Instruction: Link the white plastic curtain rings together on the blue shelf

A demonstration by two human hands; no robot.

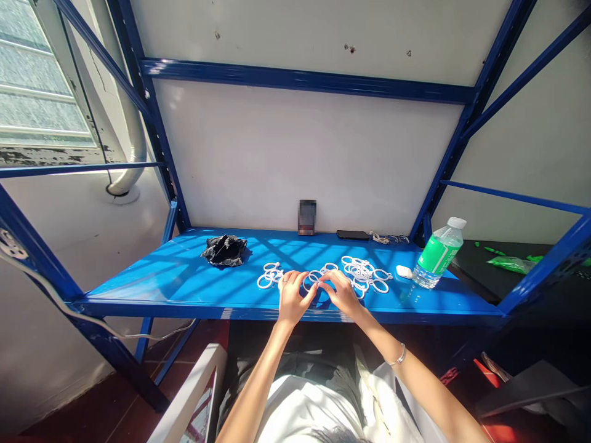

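Observation:
My left hand and my right hand meet over the front of the blue shelf, fingertips nearly touching. Both are closed in a pinch on a thin white ring, which shows between them. Its fine details are too small to make out, and fingers cover part of it. To the right of my right hand lies a loose heap of white rings. A smaller group of white rings rests just left of my left hand.
On the blue shelf stand a crumpled black plastic bag, a small dark box, a black phone, a coiled cable, a white case and a water bottle. Blue metal posts frame both sides.

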